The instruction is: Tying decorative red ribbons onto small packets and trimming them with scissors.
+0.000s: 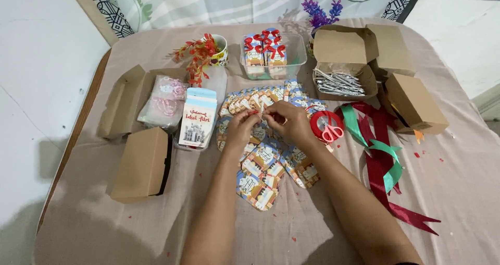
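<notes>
A small red ribbon piece [254, 112] is pinched between the fingertips of the left hand [240, 127] and the right hand [291, 121], both closed tight on it, above a spread of flat printed cards [263, 174] at the table's centre. Just left stands a clear tub of blue-topped cards [198, 120]; beyond it, brown cardboard boxes [141, 163]. Behind sits a clear container of small boxes with red bows [265, 51]. An open brown box [341, 62] holds silvery strips. Scissors [329, 132] rest on a red tape roll [319, 120]; red and green ribbons [380, 150] trail right. The ribbon piece's shape is mostly hidden by fingers.
</notes>
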